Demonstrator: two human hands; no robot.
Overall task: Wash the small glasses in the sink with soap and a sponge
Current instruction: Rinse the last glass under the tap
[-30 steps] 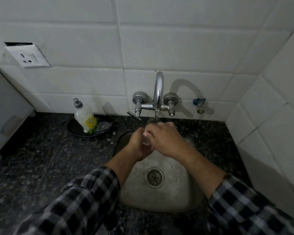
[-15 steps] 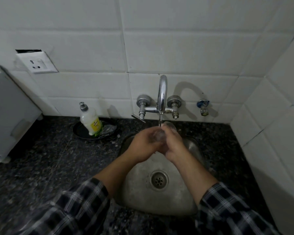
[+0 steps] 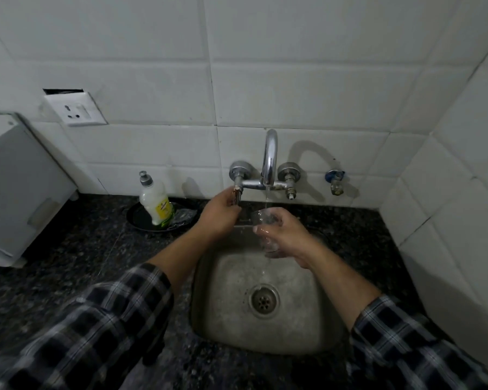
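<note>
A small clear glass is held over the steel sink by my right hand, tilted under a thin stream of water from the chrome tap. My left hand is raised to the tap's left lever handle and its fingers close around it. A white soap bottle with a yellow label leans in a dark dish on the counter, left of the tap. Something crinkled lies in that dish beside the bottle; I cannot tell what it is.
Dark speckled stone counter surrounds the sink. White tiled walls stand behind and on the right. A white appliance sits at the far left under a wall socket. A small blue-capped valve sticks out right of the tap.
My left hand has let go of the glass and moved up to the tap's left lever. The right hand alone now holds the glass, shifted slightly right under the stream.
</note>
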